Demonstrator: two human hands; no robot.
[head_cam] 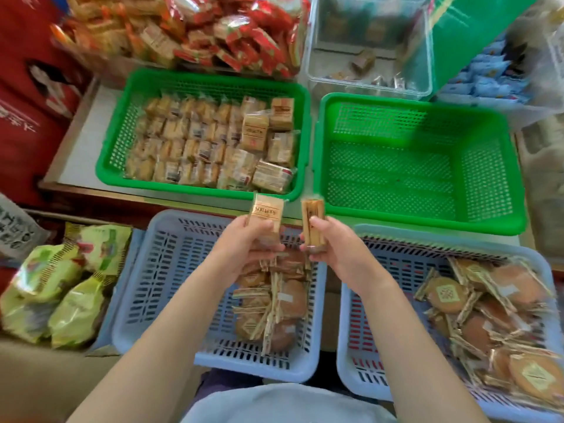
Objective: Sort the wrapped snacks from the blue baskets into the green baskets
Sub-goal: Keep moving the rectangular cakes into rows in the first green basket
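My left hand [248, 244] grips a tan square wrapped snack [266, 212], held up over the far rim of the left blue basket [158, 270]. My right hand [328, 248] grips a second tan wrapped snack [312, 213] edge-on beside it. The left blue basket holds several round brown wrapped cakes [274, 303] along its right side. The right blue basket [378, 331] holds several more round wrapped cakes [494, 325]. Beyond my hands, the left green basket [116, 141] is packed with rows of square wrapped snacks [195, 141]. The right green basket [421, 166] has nothing in it.
Yellow-green snack bags [58, 288] lie in a box at the left. A clear plastic bin [369, 47] stands behind the green baskets, next to a heap of red and orange packets [198, 29]. Blue packets [488, 77] sit at the back right.
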